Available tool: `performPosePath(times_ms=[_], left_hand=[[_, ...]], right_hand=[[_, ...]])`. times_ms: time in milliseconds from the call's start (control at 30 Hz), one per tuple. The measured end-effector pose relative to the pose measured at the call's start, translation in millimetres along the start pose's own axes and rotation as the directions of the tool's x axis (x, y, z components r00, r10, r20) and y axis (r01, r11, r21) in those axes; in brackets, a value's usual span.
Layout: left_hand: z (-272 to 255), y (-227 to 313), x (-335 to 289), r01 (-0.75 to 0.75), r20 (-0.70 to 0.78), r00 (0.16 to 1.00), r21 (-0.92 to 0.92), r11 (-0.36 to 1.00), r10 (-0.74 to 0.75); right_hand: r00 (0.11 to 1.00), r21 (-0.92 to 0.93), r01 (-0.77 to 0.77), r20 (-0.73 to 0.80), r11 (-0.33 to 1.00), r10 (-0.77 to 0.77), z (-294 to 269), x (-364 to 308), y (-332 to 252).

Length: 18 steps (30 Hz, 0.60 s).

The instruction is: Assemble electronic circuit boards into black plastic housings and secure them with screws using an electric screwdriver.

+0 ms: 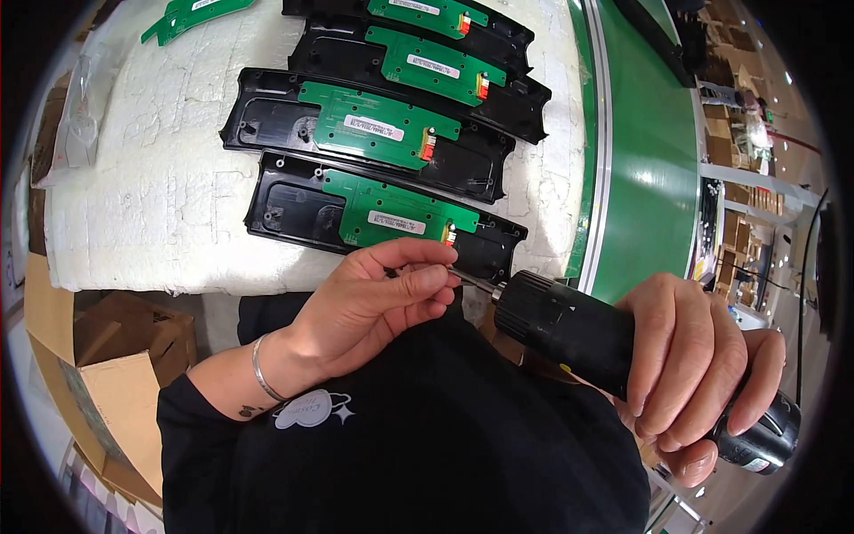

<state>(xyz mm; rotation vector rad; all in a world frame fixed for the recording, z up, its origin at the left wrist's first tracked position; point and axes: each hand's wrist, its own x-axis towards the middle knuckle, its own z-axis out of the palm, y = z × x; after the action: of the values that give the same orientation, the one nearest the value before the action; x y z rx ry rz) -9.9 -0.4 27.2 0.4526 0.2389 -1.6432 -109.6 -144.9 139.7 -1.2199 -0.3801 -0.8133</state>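
Observation:
My right hand (689, 360) is wrapped round the black body of an electric screwdriver (565, 325), which points left. From its nose a thin metal bit (474, 280) runs to the fingers of my left hand (387, 298). Thumb and fingers there are pinched at the bit's end; whether a screw sits between them is hidden. Just beyond my left hand lies the nearest black plastic housing (294, 200), with a green circuit board (400, 214) in it. A red-and-white connector at the board's right end is partly covered by my fingertips.
Beyond it, several similar housings with boards, one of them (267, 111), lie in a row on a white foam surface (160, 196). A loose green board (191, 18) rests at the far left. To the right runs a green belt (645, 178); cardboard boxes (133, 338) stand at lower left.

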Motion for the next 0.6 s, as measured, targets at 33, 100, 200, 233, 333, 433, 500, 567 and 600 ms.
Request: performPosePath(times_ms=[33, 100, 200, 233, 333, 433, 500, 567, 600], left_hand=[[-3, 0, 0, 0.0, 0.054, 0.999, 0.0, 1.0, 0.0], [-5, 0, 1, -0.001, 0.108, 0.994, 0.0, 1.0, 0.001], [-6, -1, 1, -0.004, 0.083, 0.997, 0.008, 1.0, 0.003], [-8, 0, 1, 0.0, 0.096, 0.995, 0.046, 0.999, -0.004], [-8, 5, 0, 0.008, 0.108, 0.994, 0.164, 0.986, -0.026], [-12, 6, -3, 0.036, 0.12, 0.991, 0.234, 0.972, -0.066], [-7, 1, -4, 0.06, 0.137, 0.986, 0.225, 0.973, -0.092], [10, -6, -5, 0.087, 0.135, 0.986, 0.077, 0.993, -0.096], [9, -6, -4, 0.09, 0.137, 0.985, 0.077, 0.993, -0.1]], right_hand=[[1.0, 0.003, -0.004, -0.009, 1.0, 0.004, 0, 0, 0], [1.0, 0.007, -0.008, -0.017, 1.0, 0.008, 1, -1, 0], [1.0, 0.011, -0.004, -0.022, 1.0, 0.004, -3, 0, -1], [0.997, 0.051, -0.047, 0.064, 0.998, 0.044, -9, 3, -2], [0.992, 0.089, -0.094, 0.087, 0.992, 0.087, -5, 2, -4], [0.997, 0.108, -0.054, 0.068, 0.993, 0.046, -4, 1, 0], [0.996, 0.041, -0.016, 0.085, 0.999, 0.013, -1, 1, 3], [0.983, -0.122, -0.131, 0.113, 0.984, 0.145, -6, 2, 2], [0.989, -0.223, -0.126, 0.054, 0.967, 0.141, -5, -1, 9]])
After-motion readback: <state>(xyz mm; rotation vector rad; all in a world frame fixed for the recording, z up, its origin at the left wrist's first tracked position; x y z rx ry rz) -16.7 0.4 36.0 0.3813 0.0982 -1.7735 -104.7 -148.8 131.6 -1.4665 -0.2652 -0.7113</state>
